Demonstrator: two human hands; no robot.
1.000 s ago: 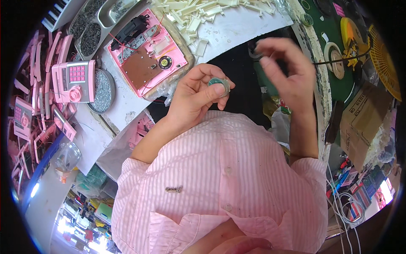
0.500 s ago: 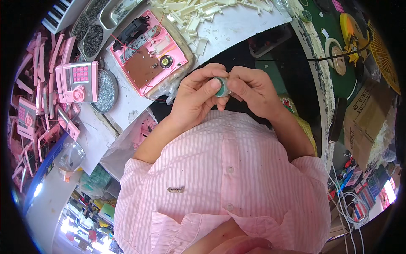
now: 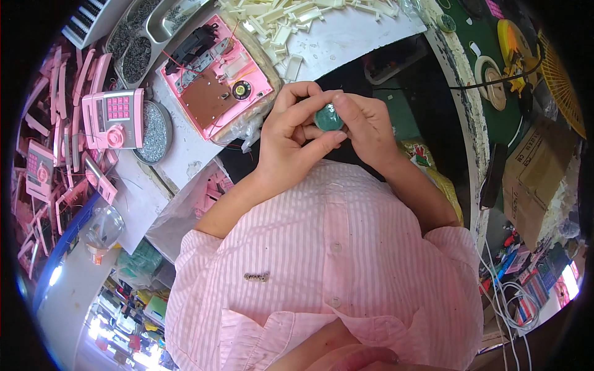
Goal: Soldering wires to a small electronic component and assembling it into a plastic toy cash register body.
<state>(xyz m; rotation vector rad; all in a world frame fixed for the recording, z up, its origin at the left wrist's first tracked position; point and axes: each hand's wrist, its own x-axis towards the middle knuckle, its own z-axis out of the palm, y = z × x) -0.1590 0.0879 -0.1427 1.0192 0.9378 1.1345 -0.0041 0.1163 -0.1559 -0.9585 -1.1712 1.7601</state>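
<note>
Between both hands, in front of my chest, is a small round green roll (image 3: pixel 329 117) with a shiny face, perhaps tape. My left hand (image 3: pixel 297 127) curls around its left side, index finger over the top and thumb below. From the right, my right hand (image 3: pixel 368 127) pinches its edge, the thumb pressed on the upper rim. Fingers cover part of its edge. Ahead to the left lies an opened pink housing (image 3: pixel 216 80) on a padded support, showing a brown board, a small round speaker and red wires.
At the left, pink keypad housings (image 3: pixel 114 117) are piled by a round dish of small metal parts (image 3: pixel 154 133). A divided metal tray (image 3: pixel 139 43) holds dark screws or springs. Cream plastic pieces (image 3: pixel 284 28) lie at the far edge. A cardboard piece (image 3: pixel 535 173) stands right.
The green roll has turned so its round face shows more. My left fingers have shifted up over it, and my right thumb has moved onto its upper edge.
</note>
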